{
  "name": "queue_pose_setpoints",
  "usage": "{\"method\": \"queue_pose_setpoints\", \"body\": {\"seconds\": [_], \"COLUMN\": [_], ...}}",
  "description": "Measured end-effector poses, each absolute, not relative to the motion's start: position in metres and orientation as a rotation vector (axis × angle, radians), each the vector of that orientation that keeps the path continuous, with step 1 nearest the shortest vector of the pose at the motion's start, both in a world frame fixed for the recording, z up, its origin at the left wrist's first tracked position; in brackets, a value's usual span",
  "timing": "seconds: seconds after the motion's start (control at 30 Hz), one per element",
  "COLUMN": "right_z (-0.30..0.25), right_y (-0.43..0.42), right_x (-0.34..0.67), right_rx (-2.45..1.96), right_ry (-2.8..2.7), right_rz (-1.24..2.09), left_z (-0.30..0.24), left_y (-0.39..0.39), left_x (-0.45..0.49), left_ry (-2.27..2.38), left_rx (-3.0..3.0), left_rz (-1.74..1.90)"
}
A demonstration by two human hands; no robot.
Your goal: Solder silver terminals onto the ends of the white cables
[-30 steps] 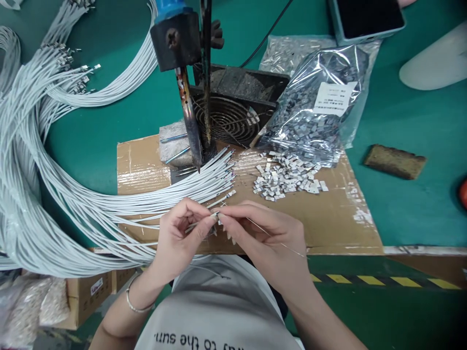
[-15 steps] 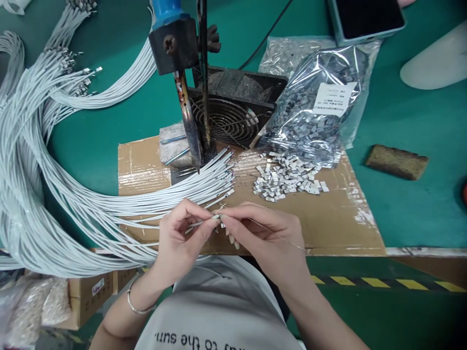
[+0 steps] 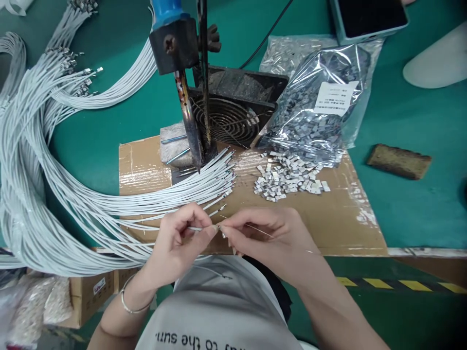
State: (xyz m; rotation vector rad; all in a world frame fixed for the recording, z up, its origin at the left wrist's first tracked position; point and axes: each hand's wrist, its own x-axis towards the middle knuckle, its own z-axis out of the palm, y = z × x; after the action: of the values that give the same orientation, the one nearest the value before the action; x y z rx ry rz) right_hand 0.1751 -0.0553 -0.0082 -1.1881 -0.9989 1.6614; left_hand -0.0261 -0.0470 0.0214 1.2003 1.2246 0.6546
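Note:
My left hand (image 3: 182,240) is closed, thumb and forefinger pinching a white cable (image 3: 195,228) near its end. Against it, the fingertips of my right hand (image 3: 262,236) are closed in a pinch at the cable's tip. A thin strand of solder wire (image 3: 260,230) runs through the right hand. A tiny silver metal tab (image 3: 224,235) shows at the meeting fingertips; how it sits on the cable is mostly hidden. Just beyond lies a bundle of white cables (image 3: 197,187). To its right is a pile of small metal tabs (image 3: 286,180).
A soldering iron (image 3: 189,121) in a clamp points down over the cable ends, beside a black fan (image 3: 228,119). Behind the pile lies a plastic bag of tabs (image 3: 314,126). A brown sponge-like block (image 3: 399,161) and a phone (image 3: 368,19) lie right, cardboard (image 3: 328,223) underneath.
Both hands have dropped slightly toward my body, fingertips still together. The right hand and forearm have shifted a little right, and the cable ends behind the fingers show more.

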Motion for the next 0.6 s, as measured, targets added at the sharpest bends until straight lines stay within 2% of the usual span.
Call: {"method": "queue_pose_setpoints", "body": {"seconds": [0.17,0.4,0.6], "right_z": [-0.002,-0.001,-0.016], "right_y": [-0.052,-0.055,-0.071], "right_x": [0.174,0.151,0.120], "right_rx": [-1.204,-1.203,-1.248], "right_ry": [-1.080,-0.804,-0.869], "right_rz": [1.614,1.508,0.996], "left_z": [0.017,0.013,0.008], "left_y": [-0.048,-0.056,-0.056], "left_x": [-0.019,-0.002,-0.002], "left_ry": [1.312,1.437,1.350], "left_rx": [1.159,1.182,1.048], "left_rz": [0.713,0.945,1.022]}}
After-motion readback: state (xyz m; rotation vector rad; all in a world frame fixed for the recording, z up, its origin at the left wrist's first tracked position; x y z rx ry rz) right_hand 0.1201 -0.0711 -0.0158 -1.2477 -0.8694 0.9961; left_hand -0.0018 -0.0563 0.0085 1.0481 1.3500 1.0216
